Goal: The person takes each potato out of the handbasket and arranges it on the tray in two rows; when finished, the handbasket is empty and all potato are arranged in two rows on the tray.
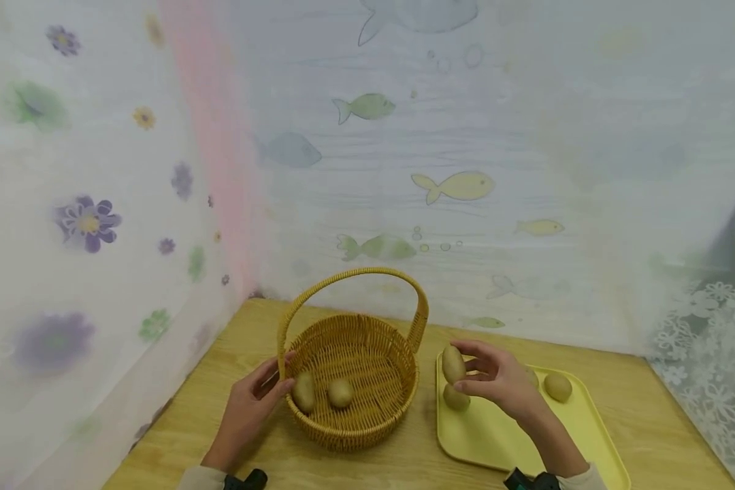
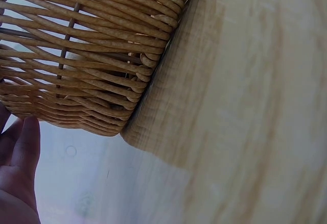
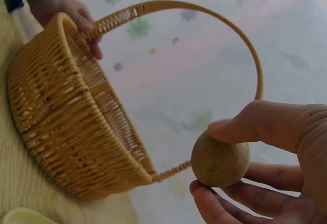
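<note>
My right hand (image 1: 496, 378) pinches a potato (image 1: 453, 366) between thumb and fingers, above the left end of a yellow tray (image 1: 478, 435). In the right wrist view the same potato (image 3: 220, 158) shows its rounded end. A woven basket (image 1: 355, 439) with a tall arched handle stands to the left of the tray. My left hand (image 1: 254, 401) grips its left rim at the foot of the handle, thumb inside. Two potatoes lie in the basket: an oblong one (image 1: 304, 393) by the left wall and a rounder one (image 1: 340, 393) beside it.
On the tray lie a potato (image 1: 456, 398) under the held one, another (image 1: 558, 386) at the far right, and one (image 1: 531, 376) partly hidden by my right hand. The wooden table (image 1: 269, 323) meets patterned curtains (image 1: 527, 292) at the back and left.
</note>
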Motion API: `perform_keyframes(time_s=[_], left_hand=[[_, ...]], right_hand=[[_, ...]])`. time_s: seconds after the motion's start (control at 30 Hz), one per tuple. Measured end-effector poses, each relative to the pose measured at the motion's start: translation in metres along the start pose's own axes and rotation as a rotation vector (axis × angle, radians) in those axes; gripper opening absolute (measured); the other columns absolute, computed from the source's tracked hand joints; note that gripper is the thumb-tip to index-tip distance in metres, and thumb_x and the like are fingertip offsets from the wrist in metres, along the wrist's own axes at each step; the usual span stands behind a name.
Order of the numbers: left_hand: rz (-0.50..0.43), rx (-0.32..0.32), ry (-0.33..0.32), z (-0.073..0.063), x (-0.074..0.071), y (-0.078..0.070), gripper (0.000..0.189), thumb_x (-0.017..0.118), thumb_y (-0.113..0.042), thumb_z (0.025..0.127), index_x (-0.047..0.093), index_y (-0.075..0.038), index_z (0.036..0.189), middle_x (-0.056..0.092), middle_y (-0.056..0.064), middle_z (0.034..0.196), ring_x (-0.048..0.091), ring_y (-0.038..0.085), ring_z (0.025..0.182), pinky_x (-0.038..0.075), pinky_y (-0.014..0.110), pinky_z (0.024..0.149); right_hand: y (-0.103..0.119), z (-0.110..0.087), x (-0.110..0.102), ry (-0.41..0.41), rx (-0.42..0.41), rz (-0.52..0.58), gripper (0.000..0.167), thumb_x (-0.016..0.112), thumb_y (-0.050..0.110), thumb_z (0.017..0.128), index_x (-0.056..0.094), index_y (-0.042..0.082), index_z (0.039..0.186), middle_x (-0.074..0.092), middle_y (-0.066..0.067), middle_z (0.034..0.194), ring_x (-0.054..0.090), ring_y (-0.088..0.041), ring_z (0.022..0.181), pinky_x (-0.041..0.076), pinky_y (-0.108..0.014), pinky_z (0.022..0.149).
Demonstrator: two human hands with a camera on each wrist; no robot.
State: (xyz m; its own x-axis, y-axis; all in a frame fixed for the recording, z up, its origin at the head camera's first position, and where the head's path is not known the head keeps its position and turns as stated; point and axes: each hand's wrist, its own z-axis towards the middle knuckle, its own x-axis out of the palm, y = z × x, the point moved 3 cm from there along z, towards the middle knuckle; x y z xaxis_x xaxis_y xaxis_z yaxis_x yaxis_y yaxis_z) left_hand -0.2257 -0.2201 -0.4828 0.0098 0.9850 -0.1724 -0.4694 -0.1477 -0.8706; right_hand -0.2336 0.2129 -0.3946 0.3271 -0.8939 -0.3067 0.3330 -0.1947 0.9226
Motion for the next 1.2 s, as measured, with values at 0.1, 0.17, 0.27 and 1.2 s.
perform_keyframes(time_s=[0.1, 0.17, 0.27, 1.2], left_hand=[[0.012, 0.002, -0.008, -0.001, -0.001, 0.0, 0.045, 0.068, -0.01, 0.104, 0.06, -0.009, 0.148, 0.058, 0.01, 0.148, 0.05, 0.025, 0.139, 0.047, 0.026, 0.107], [0.018, 0.0, -0.017, -0.001, -0.002, 0.0, 0.045, 0.069, -0.011, 0.103, 0.061, -0.011, 0.147, 0.059, 0.008, 0.147, 0.05, 0.025, 0.138, 0.048, 0.026, 0.106], [0.024, 0.0, -0.021, -0.001, -0.003, 0.0, 0.045, 0.069, -0.011, 0.103, 0.061, -0.012, 0.147, 0.06, 0.007, 0.146, 0.05, 0.025, 0.139, 0.047, 0.026, 0.107], [-0.006, -0.012, -0.018, -0.003, 0.002, -0.001, 0.045, 0.068, -0.006, 0.103, 0.06, -0.007, 0.147, 0.059, 0.013, 0.146, 0.05, 0.026, 0.138, 0.048, 0.026, 0.106]], right_hand=[[-0.002, -0.003, -0.001, -0.007, -0.004, 0.0, 0.064, 0.08, 0.001, 0.09, 0.053, -0.006, 0.147, 0.051, -0.03, 0.145, 0.066, -0.027, 0.109, 0.061, -0.034, 0.087], [-0.003, -0.004, -0.003, -0.015, -0.009, -0.006, 0.063, 0.08, 0.001, 0.09, 0.053, -0.006, 0.147, 0.051, -0.03, 0.145, 0.066, -0.026, 0.109, 0.061, -0.033, 0.088], [-0.005, -0.007, -0.006, -0.029, -0.011, -0.012, 0.063, 0.08, 0.0, 0.09, 0.053, -0.006, 0.146, 0.051, -0.031, 0.146, 0.066, -0.024, 0.109, 0.061, -0.032, 0.088], [-0.016, -0.03, -0.028, -0.079, 0.083, -0.05, 0.067, 0.08, 0.004, 0.091, 0.049, -0.006, 0.15, 0.048, -0.031, 0.148, 0.064, -0.024, 0.11, 0.063, -0.035, 0.082]])
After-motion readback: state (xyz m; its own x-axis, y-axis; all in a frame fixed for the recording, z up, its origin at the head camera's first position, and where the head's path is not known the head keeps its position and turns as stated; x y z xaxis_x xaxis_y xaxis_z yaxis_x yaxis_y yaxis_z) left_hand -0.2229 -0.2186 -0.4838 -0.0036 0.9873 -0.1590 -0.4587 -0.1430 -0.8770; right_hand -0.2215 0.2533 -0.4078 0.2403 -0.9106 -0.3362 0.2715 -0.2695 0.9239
